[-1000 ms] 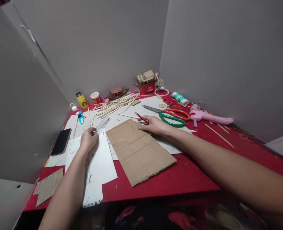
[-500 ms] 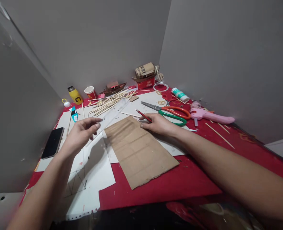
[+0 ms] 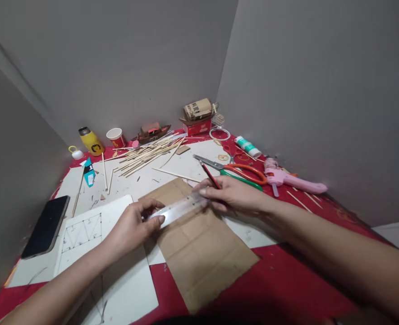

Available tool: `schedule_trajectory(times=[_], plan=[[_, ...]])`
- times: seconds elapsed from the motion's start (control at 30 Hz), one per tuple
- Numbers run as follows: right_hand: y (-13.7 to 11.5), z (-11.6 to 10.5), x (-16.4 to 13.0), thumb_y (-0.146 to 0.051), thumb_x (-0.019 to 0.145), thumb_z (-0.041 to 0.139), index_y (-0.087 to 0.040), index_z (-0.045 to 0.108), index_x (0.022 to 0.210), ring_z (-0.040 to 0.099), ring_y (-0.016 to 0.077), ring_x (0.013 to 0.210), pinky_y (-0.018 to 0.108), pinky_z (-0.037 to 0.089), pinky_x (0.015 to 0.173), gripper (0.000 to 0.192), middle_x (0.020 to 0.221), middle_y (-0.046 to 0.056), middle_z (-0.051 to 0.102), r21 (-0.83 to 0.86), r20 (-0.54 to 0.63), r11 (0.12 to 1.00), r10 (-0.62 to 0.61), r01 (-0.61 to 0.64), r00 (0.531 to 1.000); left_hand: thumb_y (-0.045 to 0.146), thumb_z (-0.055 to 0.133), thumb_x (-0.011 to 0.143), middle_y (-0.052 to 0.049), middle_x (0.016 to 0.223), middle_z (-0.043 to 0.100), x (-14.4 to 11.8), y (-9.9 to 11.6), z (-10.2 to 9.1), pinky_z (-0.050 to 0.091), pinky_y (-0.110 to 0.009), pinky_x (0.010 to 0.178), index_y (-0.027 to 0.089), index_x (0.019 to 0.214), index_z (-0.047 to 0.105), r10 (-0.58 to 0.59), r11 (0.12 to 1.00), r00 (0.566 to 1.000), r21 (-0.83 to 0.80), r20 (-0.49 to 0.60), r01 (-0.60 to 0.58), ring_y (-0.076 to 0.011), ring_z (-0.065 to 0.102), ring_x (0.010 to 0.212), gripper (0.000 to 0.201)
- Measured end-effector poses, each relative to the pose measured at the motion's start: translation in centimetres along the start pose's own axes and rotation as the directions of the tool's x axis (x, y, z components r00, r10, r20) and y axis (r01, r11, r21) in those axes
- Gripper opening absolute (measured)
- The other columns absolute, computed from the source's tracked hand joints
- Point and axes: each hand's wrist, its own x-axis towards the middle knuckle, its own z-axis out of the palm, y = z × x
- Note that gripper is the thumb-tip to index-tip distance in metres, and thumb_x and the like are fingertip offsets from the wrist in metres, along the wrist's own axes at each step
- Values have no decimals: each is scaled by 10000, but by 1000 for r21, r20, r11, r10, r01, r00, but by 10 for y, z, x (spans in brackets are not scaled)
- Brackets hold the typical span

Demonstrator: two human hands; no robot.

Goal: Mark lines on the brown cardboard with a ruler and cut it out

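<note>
Both forearms reach in from the frame's bottom, the left hand (image 3: 131, 228) and right hand (image 3: 231, 196) meeting mid-frame, fingers pinched.

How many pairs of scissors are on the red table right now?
2, lying together just beyond the right hand: the orange-handled scissors with blades pointing left, and the green-handled scissors close beside them, partly hidden by the hand. Clutter could hide others.

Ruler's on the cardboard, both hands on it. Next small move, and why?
Probably press the ruler flat with the left hand and free the right hand to draw. The ruler lies across the cardboard, both hands touch its ends, and the right holds the pencil away from the edge.
</note>
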Motion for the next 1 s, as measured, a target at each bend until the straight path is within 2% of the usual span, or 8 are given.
schedule_trajectory(times=[0.1, 0.23, 0.33, 0.47, 0.67, 0.8, 0.87, 1.0], plan=[[3, -7, 2, -487, 653, 773, -155, 631, 944, 389, 58, 382, 220, 228, 379, 464, 664, 40, 697, 65, 51, 997, 46, -49, 998, 291, 699, 789, -25, 821, 746, -5, -9, 3, 476, -310, 662, 287, 954, 776, 0, 1000, 1000, 12, 4, -1, -230, 642, 729, 183], [16, -17, 14, -435, 614, 824, -151, 632, 925, 358, 49, 358, 226, 166, 373, 463, 621, 29, 686, 182, 24, 977, 107, -109, 994, 319, 695, 817, -57, 1019, 771, -14, -23, 2, 520, -363, 789, 308, 1056, 766, -39, 999, 999, 34, -30, 40, -271, 689, 891, 250], [27, -19, 19, -424, 606, 835, -158, 631, 919, 340, 42, 368, 229, 138, 378, 459, 608, 8, 665, 231, -4, 965, 125, -121, 992, 345, 705, 804, -81, 1026, 768, -20, -29, 0, 536, -387, 738, 301, 1084, 762, -76, 994, 993, 73, -88, 82, -265, 687, 808, 289], [31, -18, 18, -412, 589, 858, -166, 636, 913, 365, 46, 393, 232, 150, 391, 464, 623, 9, 664, 263, -28, 957, 133, -121, 991, 337, 729, 790, -88, 999, 759, -23, -29, -1, 546, -384, 688, 297, 1088, 764, -37, 992, 989, 115, -145, 55, -244, 671, 739, 303], [25, -20, 13, -418, 559, 898, -184, 634, 966, 338, 37, 361, 224, 115, 379, 539, 603, 4, 665, 309, -55, 943, 145, -122, 988, 346, 741, 809, -71, 1004, 744, -23, -35, 1, 551, -382, 710, 298, 1127, 738, 50, 980, 989, 199, -139, -22, -226, 664, 757, 321], [22, -20, 8, -432, 624, 889, -170, 654, 978, 296, 42, 331, 204, 119, 357, 500, 424, -86, 483, 363, -60, 929, 103, -75, 993, 289, 674, 856, -64, 980, 716, -24, -39, 1, 536, -361, 714, 243, 1162, 700, 114, 955, 989, 283, -97, -83, -203, 647, 785, 310], [21, -19, 5, -439, 639, 889, -165, 666, 945, 288, 44, 320, 196, 137, 343, 468, 393, -104, 429, 396, -88, 917, 79, -38, 993, 306, 666, 862, -65, 970, 711, -25, -37, 0, 528, -353, 723, 212, 1172, 688, 102, 954, 992, 291, -69, -77, -200, 646, 797, 325], [11, -12, 1, -456, 600, 914, -165, 651, 735, 339, 39, 326, 180, 163, 331, 414, 407, -72, 488, 420, -173, 907, 37, 40, 984, 415, 672, 840, -56, 861, 712, -24, -19, -1, 498, -329, 693, 180, 1134, 706, -11, 975, 1000, 223, 6, 10, -207, 640, 762, 378]])
